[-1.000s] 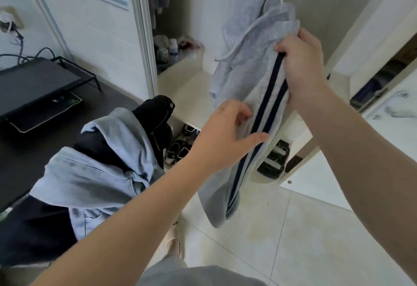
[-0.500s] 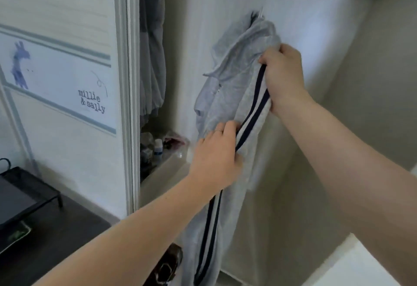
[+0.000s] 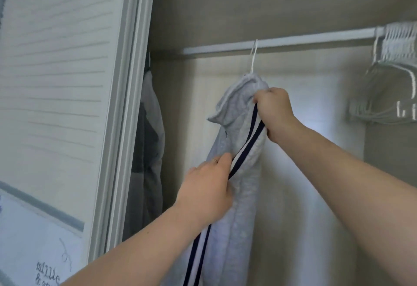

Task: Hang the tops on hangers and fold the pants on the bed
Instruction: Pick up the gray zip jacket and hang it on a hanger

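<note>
The top (image 3: 239, 132) hangs on a hanger (image 3: 253, 58) hooked at the rod (image 3: 316, 40); the right hand (image 3: 274, 111) clenches its grip on the shoulder. The left hand (image 3: 206, 187) holds the striped sleeve in its grip.

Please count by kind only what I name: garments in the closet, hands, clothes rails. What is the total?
Garments: 2 (grey striped top, grey-and-dark garment)
Hands: 2 (left hand, right hand)
Clothes rail: 1
Total: 5

I see a pale closet rod (image 3: 293, 43) spanning the wardrobe; one white hanger (image 3: 253, 56) hooked on it, carrying a grey striped top (image 3: 237, 114); bare white hangers (image 3: 397, 60) bunched at its right end; darker garment (image 3: 149, 127) hanging far left, support hidden.
</note>
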Tool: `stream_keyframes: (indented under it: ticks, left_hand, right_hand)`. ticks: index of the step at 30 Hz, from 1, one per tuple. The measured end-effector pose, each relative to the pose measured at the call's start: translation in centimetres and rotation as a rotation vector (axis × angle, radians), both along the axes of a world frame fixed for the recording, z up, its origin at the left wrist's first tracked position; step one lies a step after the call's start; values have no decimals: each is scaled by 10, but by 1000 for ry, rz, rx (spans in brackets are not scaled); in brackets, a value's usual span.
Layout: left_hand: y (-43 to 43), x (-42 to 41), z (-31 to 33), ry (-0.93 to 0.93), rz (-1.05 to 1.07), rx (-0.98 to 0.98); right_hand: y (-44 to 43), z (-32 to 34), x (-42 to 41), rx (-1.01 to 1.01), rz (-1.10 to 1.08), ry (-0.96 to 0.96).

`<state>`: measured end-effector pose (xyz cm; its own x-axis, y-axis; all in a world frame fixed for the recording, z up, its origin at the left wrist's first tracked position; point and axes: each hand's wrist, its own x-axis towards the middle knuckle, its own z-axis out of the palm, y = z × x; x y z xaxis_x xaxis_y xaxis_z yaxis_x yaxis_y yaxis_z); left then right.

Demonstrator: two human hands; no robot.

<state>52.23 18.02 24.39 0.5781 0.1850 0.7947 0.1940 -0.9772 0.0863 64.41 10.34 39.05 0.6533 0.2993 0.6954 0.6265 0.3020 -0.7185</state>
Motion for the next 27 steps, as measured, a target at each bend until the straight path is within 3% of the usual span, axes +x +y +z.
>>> stream_keyframes:
  ticks: [10,19,27]
  left_hand:
    - [50,37,99,-5,209,193]
    - [62,51,97,56,254,214]
    - [75,50,87,175,302,199]
  right_hand:
    - [45,80,69,-19,-66,-51]
    - [69,75,104,-86,30,67]
    - [60,48,83,-316,14,-199]
